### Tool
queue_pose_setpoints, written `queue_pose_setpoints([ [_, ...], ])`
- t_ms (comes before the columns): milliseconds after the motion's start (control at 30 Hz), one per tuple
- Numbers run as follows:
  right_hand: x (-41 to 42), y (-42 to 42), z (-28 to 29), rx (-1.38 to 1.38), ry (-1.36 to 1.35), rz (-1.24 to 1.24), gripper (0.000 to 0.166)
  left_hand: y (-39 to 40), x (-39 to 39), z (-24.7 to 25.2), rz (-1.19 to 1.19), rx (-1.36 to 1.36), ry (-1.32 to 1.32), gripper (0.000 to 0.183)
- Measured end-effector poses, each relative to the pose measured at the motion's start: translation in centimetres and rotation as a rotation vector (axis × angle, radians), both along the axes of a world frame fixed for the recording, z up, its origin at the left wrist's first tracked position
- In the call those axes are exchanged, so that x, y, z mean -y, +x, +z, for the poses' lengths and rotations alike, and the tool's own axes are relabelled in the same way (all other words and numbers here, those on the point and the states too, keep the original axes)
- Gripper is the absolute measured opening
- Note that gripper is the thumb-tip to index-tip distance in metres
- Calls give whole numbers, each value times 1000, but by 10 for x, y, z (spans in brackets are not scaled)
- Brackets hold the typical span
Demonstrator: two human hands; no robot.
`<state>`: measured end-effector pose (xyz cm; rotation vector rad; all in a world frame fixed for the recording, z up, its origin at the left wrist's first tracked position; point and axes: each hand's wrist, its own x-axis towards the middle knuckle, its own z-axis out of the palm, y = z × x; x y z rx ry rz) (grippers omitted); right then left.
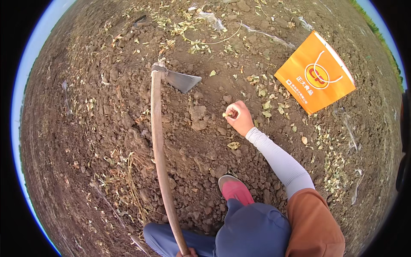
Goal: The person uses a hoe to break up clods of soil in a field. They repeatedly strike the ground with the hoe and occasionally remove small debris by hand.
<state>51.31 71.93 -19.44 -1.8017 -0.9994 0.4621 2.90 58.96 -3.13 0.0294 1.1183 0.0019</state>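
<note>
My right hand [238, 116], below a light grey arm sleeve, is above the soil with its thumb and index finger pinched on a small pale yellow-green leaf or plant bit [226, 114]. At the bottom edge my left hand [188, 252] grips the wooden handle of a hoe [159, 141]; only part of this hand shows. The handle runs upward past my knee, and the hoe's metal blade [183, 81] rests at the soil, upper left of my right hand. An orange paper bag [316, 77] with white rope handles lies on the ground at the upper right.
Cloddy brown soil [199, 154] spreads all around, strewn with dry leaves [263, 93]. Scraps of clear plastic film [212, 21] and a long dry stem lie at the top. Dry stalks [133, 183] are left of the hoe handle. My pink shoe [236, 190] stands below my right hand.
</note>
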Motion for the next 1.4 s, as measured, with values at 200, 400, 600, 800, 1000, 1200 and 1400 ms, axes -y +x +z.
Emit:
queue_pose_setpoints([
  [200,56,-10,41,204,-77,17,19,17,4,4,-8,-11,89,13],
  [400,154,3,61,322,-504,93,22,26,8,6,-41,-56,89,11],
  [600,154,7,38,28,-388,-109,20,37,9,19,-90,-147,131,10],
  [800,26,-77,44,-886,-146,363,37,55,20,26,-223,-322,372,8],
  [1000,-38,-139,89,-1197,12,156,38,70,18,33,-500,-484,686,27],
  [1200,-62,-105,103,-1116,16,6,31,109,-13,24,-564,-387,900,16],
  [1400,-96,-79,76,-949,9,-201,32,134,-48,10,-492,-218,599,12],
])
